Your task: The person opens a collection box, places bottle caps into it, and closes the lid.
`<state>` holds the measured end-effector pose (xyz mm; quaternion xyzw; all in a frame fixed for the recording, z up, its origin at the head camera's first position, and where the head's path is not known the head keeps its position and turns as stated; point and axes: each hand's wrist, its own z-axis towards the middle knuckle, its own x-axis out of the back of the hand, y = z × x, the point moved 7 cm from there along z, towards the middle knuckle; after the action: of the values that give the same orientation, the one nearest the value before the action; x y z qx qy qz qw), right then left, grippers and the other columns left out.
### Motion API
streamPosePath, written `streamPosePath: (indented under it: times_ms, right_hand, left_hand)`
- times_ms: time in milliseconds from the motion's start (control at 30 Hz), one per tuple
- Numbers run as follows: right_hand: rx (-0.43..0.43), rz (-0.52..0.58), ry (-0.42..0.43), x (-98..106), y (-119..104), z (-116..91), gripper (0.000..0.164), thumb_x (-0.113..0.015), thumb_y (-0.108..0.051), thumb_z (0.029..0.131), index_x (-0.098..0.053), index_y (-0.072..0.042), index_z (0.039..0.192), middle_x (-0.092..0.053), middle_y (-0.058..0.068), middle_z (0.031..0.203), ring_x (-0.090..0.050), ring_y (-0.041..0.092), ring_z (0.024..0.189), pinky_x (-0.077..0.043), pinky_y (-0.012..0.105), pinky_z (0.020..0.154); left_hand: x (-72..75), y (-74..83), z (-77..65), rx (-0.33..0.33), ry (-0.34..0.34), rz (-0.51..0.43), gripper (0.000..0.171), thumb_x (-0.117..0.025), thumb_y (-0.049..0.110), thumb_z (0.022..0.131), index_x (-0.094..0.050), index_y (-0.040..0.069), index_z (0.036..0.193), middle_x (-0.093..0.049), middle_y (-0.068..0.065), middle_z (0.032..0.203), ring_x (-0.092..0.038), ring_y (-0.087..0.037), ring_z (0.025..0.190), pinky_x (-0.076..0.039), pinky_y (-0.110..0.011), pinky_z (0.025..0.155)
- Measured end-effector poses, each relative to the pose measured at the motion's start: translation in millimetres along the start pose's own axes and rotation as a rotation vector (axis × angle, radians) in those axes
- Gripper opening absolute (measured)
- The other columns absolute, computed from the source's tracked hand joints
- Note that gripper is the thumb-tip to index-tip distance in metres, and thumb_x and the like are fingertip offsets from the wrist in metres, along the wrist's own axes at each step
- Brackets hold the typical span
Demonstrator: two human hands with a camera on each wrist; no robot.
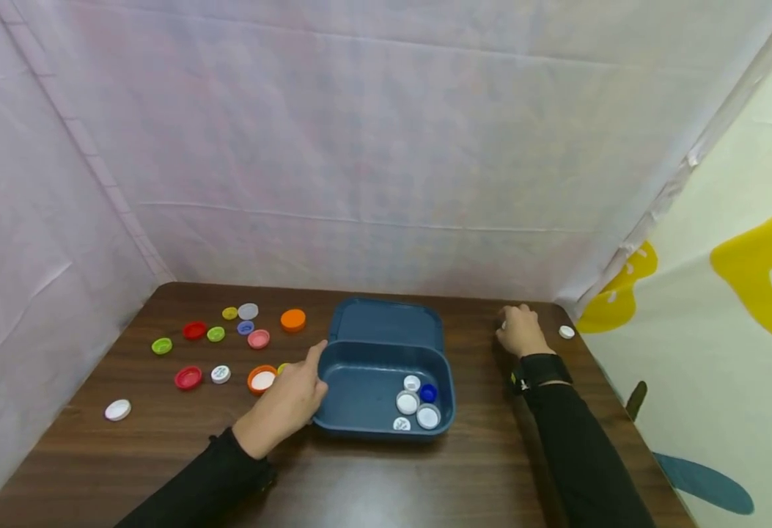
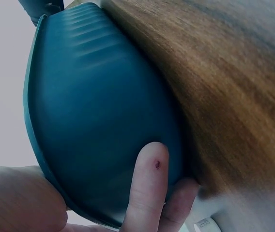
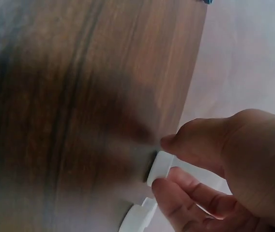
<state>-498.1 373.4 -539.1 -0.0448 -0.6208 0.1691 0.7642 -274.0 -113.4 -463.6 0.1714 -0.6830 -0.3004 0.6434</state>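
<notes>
A dark blue open box [image 1: 359, 396] sits mid-table, its lid [image 1: 386, 323] folded back. My left hand [image 1: 288, 400] grips its left wall; in the left wrist view the thumb [image 2: 21, 198] lies over the rim and the fingers [image 2: 149, 183] press the outer side. Several white caps [image 1: 407, 402] and a blue cap [image 1: 428, 393] lie in the right part of the box. At the back right, my right hand [image 1: 523, 331] pinches a small white cap [image 3: 160, 167] between thumb and fingertips, low over the table. Another white cap [image 3: 136, 217] lies beside it.
Several loose caps are spread over the left side of the table, among them an orange cap [image 1: 293, 320], a red cap [image 1: 188, 378] and a green cap [image 1: 162, 345]. One white cap [image 1: 567, 331] lies near the right edge. White cloth [image 1: 386, 147] hangs behind the table.
</notes>
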Motion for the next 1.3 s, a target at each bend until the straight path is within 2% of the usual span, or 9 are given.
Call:
streamPosePath:
  times_ms: [100, 233, 333, 400, 500, 600, 733, 933, 1300]
  right_hand:
    - [0.010, -0.010, 0.007, -12.8, 12.7, 5.0, 0.038, -0.082, -0.007, 0.093, -0.080, 0.005, 0.129, -0.075, 0.035, 0.122, -0.063, 0.066, 0.120, -0.053, 0.078, 0.107]
    - [-0.009, 0.005, -0.010, 3.1, -8.4, -6.4, 0.039, -0.083, -0.007, 0.096, -0.081, 0.002, 0.134, -0.075, 0.035, 0.125, -0.065, 0.067, 0.121, -0.056, 0.076, 0.106]
    - [0.002, 0.022, 0.034, 8.5, -15.7, -8.6, 0.038, -0.081, -0.006, 0.095, -0.082, 0.002, 0.131, -0.076, 0.034, 0.125, -0.067, 0.063, 0.120, -0.059, 0.072, 0.104]
    - [0.019, 0.028, 0.074, 0.3, -6.0, -2.9, 0.036, -0.079, -0.005, 0.093, -0.083, 0.003, 0.128, -0.078, 0.033, 0.123, -0.070, 0.060, 0.117, -0.060, 0.071, 0.101]
    - [0.068, 0.043, 0.086, -14.8, 15.3, 6.3, 0.034, -0.079, -0.010, 0.097, -0.084, 0.002, 0.128, -0.083, 0.028, 0.124, -0.074, 0.054, 0.121, -0.064, 0.065, 0.104]
    - [0.052, 0.067, 0.059, 12.4, -18.0, -12.6, 0.028, -0.078, -0.009, 0.101, -0.084, 0.006, 0.124, -0.084, 0.030, 0.124, -0.077, 0.056, 0.123, -0.064, 0.066, 0.108]
    - [-0.007, 0.086, 0.034, 57.6, -82.0, -49.0, 0.018, -0.077, 0.000, 0.102, -0.084, 0.011, 0.116, -0.083, 0.034, 0.121, -0.077, 0.060, 0.120, -0.063, 0.069, 0.107]
    - [-0.024, 0.093, 0.047, 54.6, -82.8, -55.4, 0.016, -0.078, -0.002, 0.103, -0.086, 0.007, 0.114, -0.085, 0.031, 0.120, -0.074, 0.061, 0.124, -0.060, 0.071, 0.110]
    - [-0.028, 0.149, 0.042, 58.1, -101.8, -64.3, 0.019, -0.077, -0.005, 0.103, -0.087, 0.003, 0.117, -0.086, 0.027, 0.125, -0.078, 0.055, 0.125, -0.061, 0.073, 0.101]
  left_hand:
    - [-0.6, 0.4, -0.6, 0.011, -0.006, -0.002, 0.071, -0.061, 0.001, 0.109, -0.036, -0.003, 0.176, -0.063, -0.008, 0.082, -0.065, -0.013, 0.054, -0.058, -0.027, 0.051]
    - [-0.3, 1.3, -0.8, 0.004, -0.002, 0.001, 0.071, -0.061, 0.001, 0.110, -0.036, -0.003, 0.176, -0.063, -0.008, 0.082, -0.065, -0.013, 0.054, -0.058, -0.026, 0.051]
    - [0.9, 2.6, -0.1, -0.009, 0.008, 0.005, 0.070, -0.061, 0.000, 0.109, -0.037, -0.004, 0.175, -0.063, -0.007, 0.080, -0.064, -0.013, 0.053, -0.058, -0.026, 0.051]
    - [1.5, 3.2, 0.3, -0.013, 0.009, 0.004, 0.070, -0.061, 0.000, 0.109, -0.037, -0.004, 0.175, -0.063, -0.007, 0.080, -0.064, -0.013, 0.053, -0.058, -0.026, 0.051]
    - [1.9, 3.5, 0.6, -0.008, 0.003, -0.001, 0.070, -0.060, 0.000, 0.109, -0.036, -0.004, 0.175, -0.063, -0.007, 0.080, -0.065, -0.013, 0.053, -0.058, -0.026, 0.051]
    - [1.9, 3.2, 0.7, 0.000, -0.002, -0.003, 0.071, -0.060, 0.000, 0.110, -0.035, -0.004, 0.176, -0.063, -0.007, 0.081, -0.065, -0.013, 0.054, -0.059, -0.026, 0.052]
    - [1.3, 2.5, 0.5, -0.004, 0.001, -0.003, 0.071, -0.060, 0.000, 0.110, -0.035, -0.004, 0.176, -0.062, -0.008, 0.080, -0.065, -0.013, 0.054, -0.059, -0.026, 0.051]
    - [-0.8, 1.0, -1.2, 0.010, -0.012, -0.013, 0.071, -0.060, 0.001, 0.111, -0.035, -0.003, 0.176, -0.063, -0.008, 0.082, -0.065, -0.014, 0.055, -0.059, -0.026, 0.052]
    - [-0.3, 0.8, -1.2, 0.016, -0.009, -0.007, 0.071, -0.061, 0.001, 0.111, -0.034, -0.003, 0.177, -0.062, -0.008, 0.082, -0.065, -0.014, 0.055, -0.060, -0.026, 0.052]
